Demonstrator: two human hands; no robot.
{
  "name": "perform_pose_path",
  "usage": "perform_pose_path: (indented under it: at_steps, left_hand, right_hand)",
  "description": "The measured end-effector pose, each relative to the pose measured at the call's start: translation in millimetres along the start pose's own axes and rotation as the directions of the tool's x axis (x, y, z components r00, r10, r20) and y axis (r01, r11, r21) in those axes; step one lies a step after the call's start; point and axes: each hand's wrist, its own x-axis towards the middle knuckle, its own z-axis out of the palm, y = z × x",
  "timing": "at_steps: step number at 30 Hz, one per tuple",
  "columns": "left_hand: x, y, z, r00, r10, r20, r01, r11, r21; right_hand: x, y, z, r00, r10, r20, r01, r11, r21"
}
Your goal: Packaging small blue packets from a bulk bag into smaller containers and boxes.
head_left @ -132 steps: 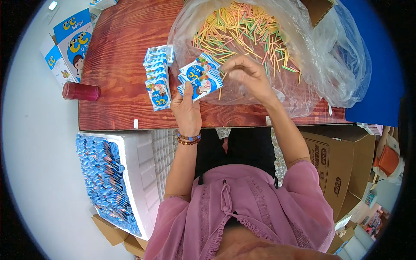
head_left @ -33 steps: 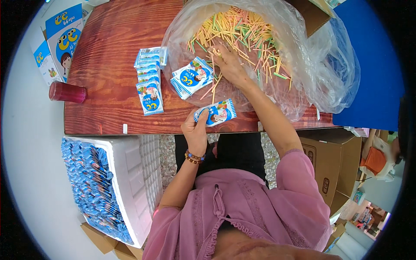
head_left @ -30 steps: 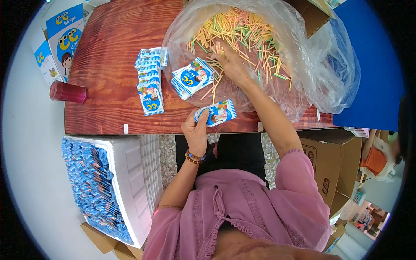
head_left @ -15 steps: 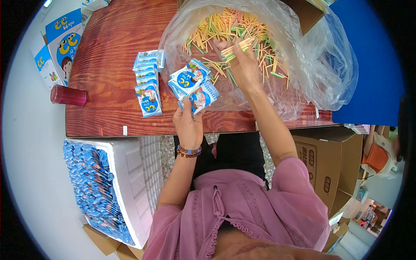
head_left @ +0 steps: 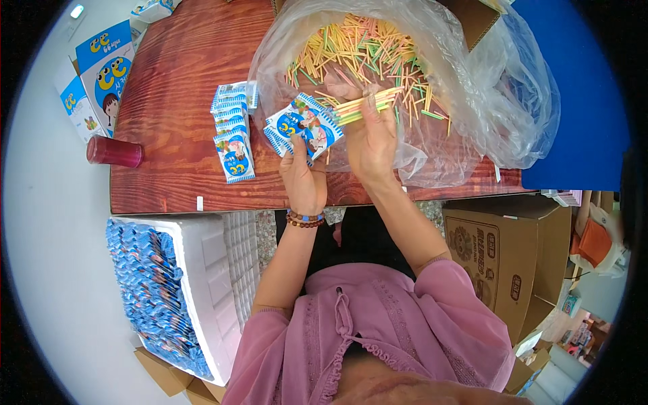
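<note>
My left hand [head_left: 304, 177] is closed on a small fan of blue-and-white packets [head_left: 297, 125], held above the table's near part. Between the fingers of my right hand [head_left: 372, 140] is a bunch of thin yellow, pink and green sticks [head_left: 358, 109]. The left ends of these sticks meet the right edge of the held packets; whether they go inside cannot be made out. Beyond my hands, a pile of the same coloured sticks [head_left: 364, 47] lies in a large clear plastic bag [head_left: 466, 128]. Left of my left hand, an overlapping row of packets [head_left: 233, 145] lies on the table.
The reddish wooden table [head_left: 169, 88] carries a dark red cylinder [head_left: 116, 151] at its left edge, near a blue-and-white printed box [head_left: 108, 74]. Below it, a white foam box [head_left: 206, 270] holds many blue packets. At right stand a cardboard box [head_left: 499, 263] and a blue surface [head_left: 574, 128].
My right hand has drawn the bunch of sticks from the pile toward me and left, up to the packets. The packets in my left hand now sit closer together.
</note>
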Motion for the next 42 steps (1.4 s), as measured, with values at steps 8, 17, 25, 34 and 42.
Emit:
perform_pose_path:
  at_steps: [8,17,25,34,42]
  left_hand:
    - [-1.3,1.2,3.9,0.998,0.058,0.008,-0.057,0.998,-0.02]
    - [6.3,1.0,0.8,0.993,0.095,0.068,-0.092,0.995,-0.044]
    - [6.9,1.7,-10.8,0.979,0.04,0.2,-0.008,0.987,-0.161]
    - [14.9,-5.2,-25.7,0.978,-0.083,0.192,0.13,0.96,-0.248]
    - [12.5,1.2,-17.0,0.975,-0.1,0.2,0.165,0.926,-0.341]
  right_hand:
    - [-8.5,12.6,0.9,0.999,0.009,-0.031,-0.009,1.0,-0.01]
    - [-10.4,17.3,-4.0,0.99,0.094,0.105,-0.064,0.963,-0.26]
    - [1.4,10.8,-1.8,0.955,0.156,0.251,-0.042,0.912,-0.409]
    - [8.6,8.3,5.6,0.917,0.278,0.286,-0.04,0.777,-0.628]
    - [12.3,7.8,7.6,0.911,0.29,0.294,-0.044,0.777,-0.628]
